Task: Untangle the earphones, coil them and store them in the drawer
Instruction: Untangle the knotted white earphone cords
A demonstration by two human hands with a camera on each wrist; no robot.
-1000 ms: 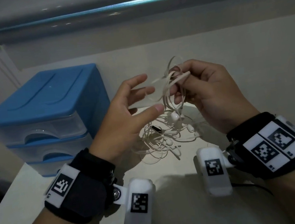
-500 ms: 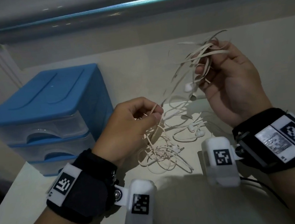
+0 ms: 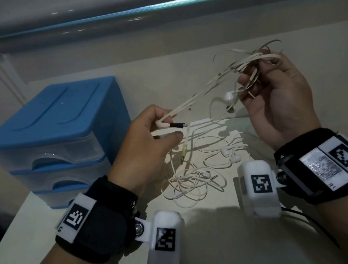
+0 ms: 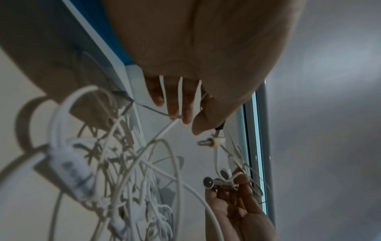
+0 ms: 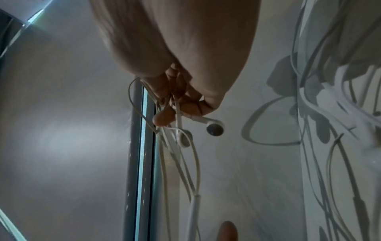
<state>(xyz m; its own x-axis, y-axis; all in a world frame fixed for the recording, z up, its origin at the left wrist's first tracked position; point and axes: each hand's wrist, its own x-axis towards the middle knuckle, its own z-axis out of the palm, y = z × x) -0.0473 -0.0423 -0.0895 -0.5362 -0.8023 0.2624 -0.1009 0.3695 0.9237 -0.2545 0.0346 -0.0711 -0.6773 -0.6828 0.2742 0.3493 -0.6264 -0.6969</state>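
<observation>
Head view: we were mid-untangling. Our right hand (image 3: 275, 97) gripped a bunch of cable loops, raised; our left hand (image 3: 145, 140) pinched strands near the black plug (image 3: 177, 124). The remaining earphones (image 3: 195, 180) lay knotted on the table (image 3: 218, 248). The drawers (image 3: 57, 134) were all closed.

Left wrist view: strands ran across the left fingers (image 4: 175, 101), thumb pressing; tangle (image 4: 115, 163) below.

Right wrist view: right fingers (image 5: 164, 117) curled round cables, two earbuds (image 5: 214, 127) dangling just beneath.

Judgement: nothing coiled or stored yet; separating, coiling and stowing all remained.
</observation>
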